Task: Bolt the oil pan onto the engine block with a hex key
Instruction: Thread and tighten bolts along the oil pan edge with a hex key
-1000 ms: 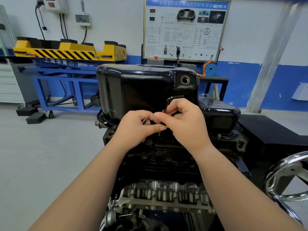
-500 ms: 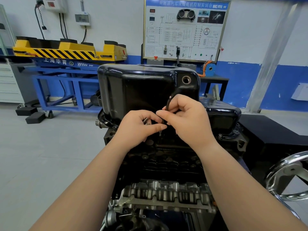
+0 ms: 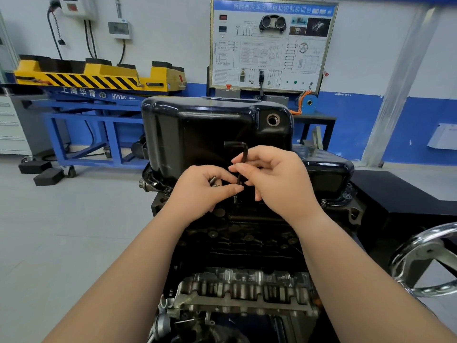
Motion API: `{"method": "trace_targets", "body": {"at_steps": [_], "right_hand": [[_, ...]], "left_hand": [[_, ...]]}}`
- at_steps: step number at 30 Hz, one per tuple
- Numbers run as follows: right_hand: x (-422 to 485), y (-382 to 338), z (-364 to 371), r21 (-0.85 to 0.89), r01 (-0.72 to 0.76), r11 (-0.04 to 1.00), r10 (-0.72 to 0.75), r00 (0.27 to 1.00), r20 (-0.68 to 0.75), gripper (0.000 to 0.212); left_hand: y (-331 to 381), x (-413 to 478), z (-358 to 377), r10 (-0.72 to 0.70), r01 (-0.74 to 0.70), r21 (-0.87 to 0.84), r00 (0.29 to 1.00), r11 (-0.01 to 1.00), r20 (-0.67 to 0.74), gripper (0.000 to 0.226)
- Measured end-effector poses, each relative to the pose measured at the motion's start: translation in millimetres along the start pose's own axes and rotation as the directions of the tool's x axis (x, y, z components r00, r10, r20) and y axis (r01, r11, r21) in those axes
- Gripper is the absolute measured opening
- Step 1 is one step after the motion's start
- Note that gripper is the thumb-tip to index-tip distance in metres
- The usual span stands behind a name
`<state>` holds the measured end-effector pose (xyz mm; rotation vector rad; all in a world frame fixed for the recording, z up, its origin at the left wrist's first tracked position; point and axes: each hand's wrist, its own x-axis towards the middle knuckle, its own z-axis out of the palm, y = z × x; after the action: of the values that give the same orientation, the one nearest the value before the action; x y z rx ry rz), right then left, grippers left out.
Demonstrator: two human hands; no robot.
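A: Where's the hex key point(image 3: 244, 155)?
B: Near-upright, just in front of the oil pan point(image 3: 197, 129); R hand point(image 3: 279, 184) pinches its shaft (short arm points left).
A: L hand point(image 3: 197, 193)?
B: Curled round bolts point(image 3: 213, 180), also in front of the pan.

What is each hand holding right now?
Left hand: grips loose bolts.
Right hand: pinches the shaft of the hex key.

Hex key point(image 3: 244, 154): lower shaft hidden by right hand point(image 3: 279, 179).
Bolts point(image 3: 213, 180): mostly hidden in left hand point(image 3: 200, 191).
Handwheel point(image 3: 420, 246), 4 o'clock: cut by right edge.
Panel point(image 3: 272, 43), 12 o'clock: lettering too small to read.
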<state>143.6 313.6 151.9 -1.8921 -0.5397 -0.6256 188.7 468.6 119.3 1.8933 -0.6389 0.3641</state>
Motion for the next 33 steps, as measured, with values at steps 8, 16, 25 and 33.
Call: {"method": "trace_targets", "body": {"at_steps": [8,16,25,33], "right_hand": [[0.8,4.3,5.1,-0.010,0.046,0.999,-0.046,0.996,-0.071,0.018],[-4.4,2.1,1.3,0.022,0.007,1.000,-0.008,1.000,0.009,0.021],[-2.0,5.2,6.2,-0.001,0.014,1.000,-0.014,0.996,-0.087,0.018],[-3.8,3.9,-0.6,0.026,-0.024,0.999,0.022,0.997,0.068,0.023]], "left_hand": [[0.7,0.1,0.1,0.002,-0.002,-0.006,1.000,1.000,0.005,0.005],[-1.9,1.0,0.2,-0.009,0.009,-0.031,1.000,0.999,0.004,0.007],[-0.3,-0.2,-0.5,0.016,-0.016,-0.009,1.000,1.000,0.007,0.009],[-2.5,-0.2,0.0,0.002,-0.002,-0.029,1.000,1.000,0.005,0.008]]}}
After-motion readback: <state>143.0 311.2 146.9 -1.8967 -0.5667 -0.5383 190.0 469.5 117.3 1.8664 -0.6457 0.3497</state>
